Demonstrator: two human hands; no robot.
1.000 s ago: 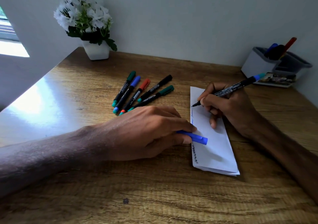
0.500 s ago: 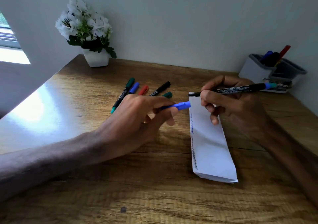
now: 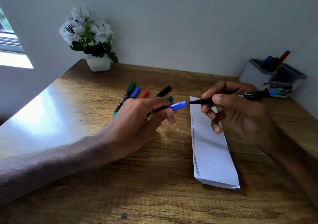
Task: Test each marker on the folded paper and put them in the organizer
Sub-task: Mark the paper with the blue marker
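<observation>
Spare markers [image 3: 135, 92] left of folded paper [image 3: 213, 155], organizer [image 3: 254, 76] beyond. Left grip [image 3: 137, 119] pinching blue cap [image 3: 179, 105]; right grip [image 3: 240, 117] round marker [image 3: 204, 101].

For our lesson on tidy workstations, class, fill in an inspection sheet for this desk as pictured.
Surface: wooden table, glare at left.
Job's things: folded paper with test scribbles along its left edge; five loose markers left of it; organizer at back right, holding markers.
Clutter: flower pot, back left.
Hands: left hand pinches blue cap; right hand grips marker, tip at the cap's mouth.
Cables: nothing seen.
Surroundings: grey wall; window at left.
</observation>
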